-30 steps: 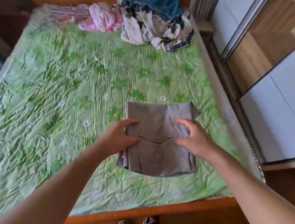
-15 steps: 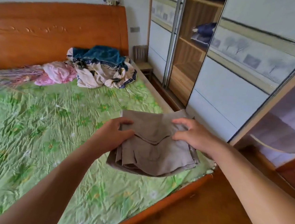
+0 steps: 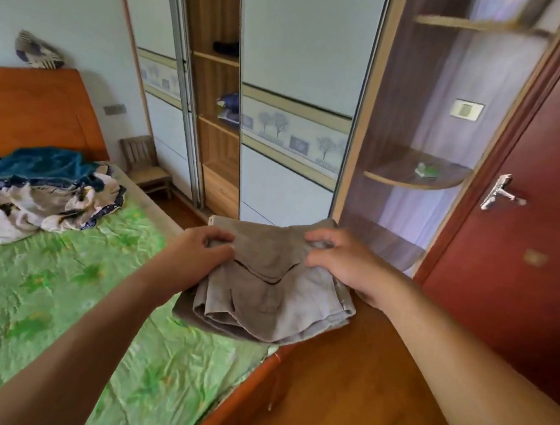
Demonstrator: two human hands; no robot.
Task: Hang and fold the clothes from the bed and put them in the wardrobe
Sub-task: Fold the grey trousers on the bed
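**Held aloft: folded grey-brown cloth garment**

Curled fingers of the left hand and right hand pinch its two sides; the fingers underneath are hidden. Its long side runs hand to hand, with the layered edges sagging toward the person, above the foot corner of the green floral bed and near the sliding-door wardrobe.

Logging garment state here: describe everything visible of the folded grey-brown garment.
The folded grey-brown garment is soft, woven-looking cloth folded into a rough rectangle of several layers, with a curved pocket seam on top and stacked edges showing nearest the camera. It sags slightly, held in the air over the foot corner of the bed. The left hand grips its left edge, the right hand its right edge.
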